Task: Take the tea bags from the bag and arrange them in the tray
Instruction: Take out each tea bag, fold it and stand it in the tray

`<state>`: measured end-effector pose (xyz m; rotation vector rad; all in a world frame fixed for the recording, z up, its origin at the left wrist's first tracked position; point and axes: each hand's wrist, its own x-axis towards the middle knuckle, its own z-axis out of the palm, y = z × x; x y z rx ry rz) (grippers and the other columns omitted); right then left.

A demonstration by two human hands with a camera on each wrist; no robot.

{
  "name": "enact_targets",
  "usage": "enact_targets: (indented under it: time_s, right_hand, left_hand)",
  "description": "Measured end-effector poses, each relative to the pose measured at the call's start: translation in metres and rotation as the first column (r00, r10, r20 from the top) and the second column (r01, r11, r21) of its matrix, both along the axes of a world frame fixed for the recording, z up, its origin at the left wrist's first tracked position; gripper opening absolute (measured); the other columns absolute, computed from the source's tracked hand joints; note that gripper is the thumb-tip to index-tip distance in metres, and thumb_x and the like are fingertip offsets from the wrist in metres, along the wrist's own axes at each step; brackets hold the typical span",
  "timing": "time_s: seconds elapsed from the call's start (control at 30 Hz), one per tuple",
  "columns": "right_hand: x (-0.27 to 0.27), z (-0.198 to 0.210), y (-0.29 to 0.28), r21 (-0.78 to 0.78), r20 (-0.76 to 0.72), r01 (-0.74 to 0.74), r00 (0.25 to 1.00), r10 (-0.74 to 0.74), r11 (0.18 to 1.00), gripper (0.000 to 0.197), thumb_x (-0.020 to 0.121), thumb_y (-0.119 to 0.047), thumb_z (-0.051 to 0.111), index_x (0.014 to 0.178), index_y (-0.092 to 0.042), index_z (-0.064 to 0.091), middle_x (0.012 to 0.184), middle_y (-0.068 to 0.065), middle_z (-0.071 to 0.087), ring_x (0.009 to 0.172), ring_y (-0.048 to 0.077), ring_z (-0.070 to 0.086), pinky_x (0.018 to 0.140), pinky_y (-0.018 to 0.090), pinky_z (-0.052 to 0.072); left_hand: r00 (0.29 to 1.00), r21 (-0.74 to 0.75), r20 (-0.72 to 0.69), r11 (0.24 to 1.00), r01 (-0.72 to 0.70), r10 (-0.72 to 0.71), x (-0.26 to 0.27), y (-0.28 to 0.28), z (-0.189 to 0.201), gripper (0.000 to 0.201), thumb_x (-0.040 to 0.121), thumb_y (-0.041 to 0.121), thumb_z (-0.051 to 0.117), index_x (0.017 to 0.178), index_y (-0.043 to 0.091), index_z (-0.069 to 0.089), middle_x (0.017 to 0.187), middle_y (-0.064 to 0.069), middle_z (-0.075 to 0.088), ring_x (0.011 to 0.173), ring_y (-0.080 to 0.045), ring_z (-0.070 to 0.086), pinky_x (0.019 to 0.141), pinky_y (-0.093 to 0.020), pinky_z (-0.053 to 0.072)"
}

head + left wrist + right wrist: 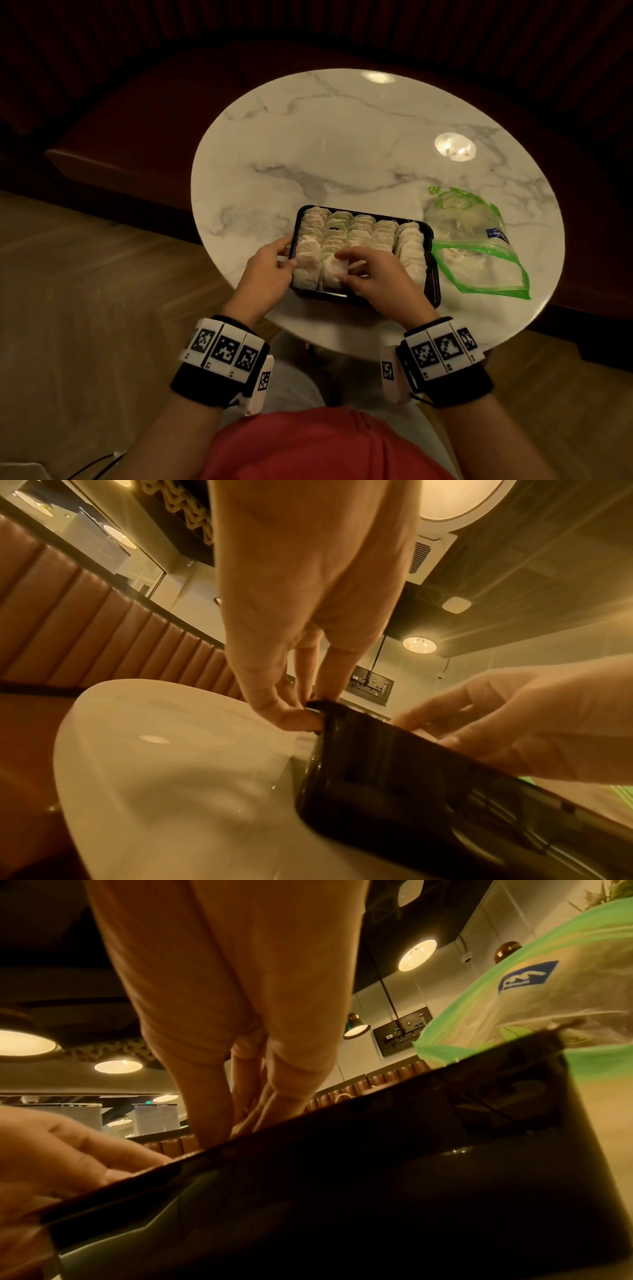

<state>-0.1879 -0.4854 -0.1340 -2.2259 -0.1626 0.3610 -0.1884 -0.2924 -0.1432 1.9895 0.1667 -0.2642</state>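
A black tray (433, 284) sits on the near part of the round marble table (342, 144), filled with rows of white tea bags (363, 229). My left hand (274, 263) pinches the tray's left rim between thumb and fingers; the left wrist view shows that grip (301, 710) at the corner of the tray (394, 777). My right hand (346, 270) reaches into the near middle of the tray and pinches one tea bag (334, 270). In the right wrist view its fingers (246, 1118) dip behind the tray wall (342, 1191). A clear zip bag (476, 253) with a green rim lies right of the tray, mouth open.
The table's far half is bare marble with lamp reflections. A dark padded bench curves behind the table, and wooden floor lies to the left. The zip bag (531, 1001) touches the tray's right side. My red-clad lap is under the table's near edge.
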Motion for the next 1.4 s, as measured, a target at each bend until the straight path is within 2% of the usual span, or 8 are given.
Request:
enact_targets:
  time_s: [0.17, 0.27, 0.53, 0.7, 0.8, 0.97, 1.17, 1.4]
  right_hand:
    - [0.000, 0.002, 0.009, -0.105, 0.065, -0.011, 0.998, 0.018, 0.994, 0.035, 0.088, -0.010, 0.068, 0.121, -0.019, 0.066, 0.113, 0.001, 0.067, 0.091, 0.009, 0.062, 0.077, 0.013, 0.048]
    - [0.001, 0.003, 0.012, -0.366, 0.133, -0.016, 0.989, 0.070, 0.930, 0.035, 0.085, -0.027, 0.071, 0.120, -0.030, 0.067, 0.118, -0.004, 0.062, 0.110, 0.018, 0.052, 0.096, 0.036, 0.038]
    - [0.000, 0.005, 0.012, -0.546, 0.112, 0.020, 0.993, 0.049, 0.837, 0.036, 0.081, -0.049, 0.071, 0.116, -0.052, 0.062, 0.106, -0.008, 0.034, 0.113, 0.020, 0.034, 0.090, 0.038, 0.025]
    - [0.000, 0.014, -0.007, -0.222, 0.194, 0.088, 0.980, -0.044, 0.971, 0.025, 0.078, -0.048, 0.074, 0.102, -0.044, 0.071, 0.101, -0.008, 0.049, 0.101, 0.008, 0.044, 0.089, 0.033, 0.033]
    - [-0.007, 0.030, -0.038, 0.022, 0.237, 0.181, 0.955, -0.181, 0.983, 0.005, 0.086, -0.030, 0.071, 0.091, -0.031, 0.073, 0.082, -0.007, 0.063, 0.071, -0.001, 0.052, 0.069, 0.020, 0.040]
    - [-0.021, 0.046, -0.096, -0.022, 0.195, 0.401, 0.900, -0.390, 0.916, 0.021, 0.094, -0.034, 0.061, 0.079, -0.024, 0.072, 0.069, -0.013, 0.067, 0.065, -0.001, 0.058, 0.063, 0.016, 0.043]
    - [-0.016, 0.016, -0.134, -0.279, 0.095, 0.419, 0.908, -0.409, 0.864, 0.027, 0.096, -0.022, 0.057, 0.119, -0.010, 0.068, 0.120, 0.009, 0.067, 0.116, 0.025, 0.058, 0.093, 0.027, 0.040]
    - [0.003, -0.004, -0.139, -0.379, 0.140, 0.401, 0.916, -0.377, 0.834, 0.044, 0.092, 0.000, 0.050, 0.136, 0.002, 0.049, 0.137, 0.024, 0.051, 0.129, 0.037, 0.045, 0.107, 0.033, 0.030]
  left_hand:
    - [0.999, -0.028, -0.019, 0.999, -0.027, 0.027, 0.000, 0.003, -0.003, 0.045, 0.096, 0.006, 0.056, 0.139, 0.018, 0.053, 0.112, -0.009, 0.063, 0.101, -0.029, 0.064, 0.095, -0.048, 0.052]
    - [0.999, -0.027, -0.030, 0.999, -0.031, 0.030, 0.000, 0.004, -0.002, 0.045, 0.095, 0.006, 0.057, 0.139, 0.017, 0.053, 0.108, -0.008, 0.063, 0.098, -0.029, 0.065, 0.093, -0.047, 0.053]
    - [0.998, -0.024, -0.042, 0.999, -0.044, 0.043, -0.001, 0.003, -0.001, 0.045, 0.096, 0.007, 0.057, 0.139, 0.018, 0.053, 0.108, -0.009, 0.063, 0.096, -0.029, 0.066, 0.091, -0.048, 0.054]
    - [1.000, 0.050, -0.018, 0.999, -0.015, 0.016, -0.003, 0.001, 0.007, 0.044, 0.097, 0.014, 0.057, 0.141, 0.018, 0.050, 0.114, -0.010, 0.061, 0.098, -0.028, 0.063, 0.090, -0.046, 0.054]
    - [0.999, 0.211, 0.034, 0.977, 0.014, -0.022, -0.003, 0.000, 0.013, 0.048, 0.098, 0.028, 0.054, 0.144, 0.018, 0.045, 0.127, -0.013, 0.056, 0.110, -0.030, 0.056, 0.097, -0.043, 0.048]
    - [0.981, 0.352, 0.169, 0.936, 0.032, -0.097, -0.002, -0.024, 0.044, 0.030, 0.099, 0.030, 0.053, 0.127, 0.022, 0.056, 0.132, -0.006, 0.045, 0.127, -0.025, 0.035, 0.091, -0.026, 0.028]
    - [0.850, 0.351, 0.316, 0.885, 0.307, -0.421, 0.010, -0.102, 0.049, 0.016, 0.096, 0.025, 0.056, 0.105, 0.017, 0.066, 0.117, -0.004, 0.056, 0.115, -0.020, 0.045, 0.097, -0.024, 0.029]
    - [0.635, 0.520, 0.100, 0.584, 0.623, -0.766, 0.022, -0.185, 0.030, 0.039, 0.099, 0.023, 0.050, 0.137, 0.026, 0.055, 0.154, -0.013, 0.030, 0.142, -0.030, 0.024, 0.116, -0.042, 0.024]
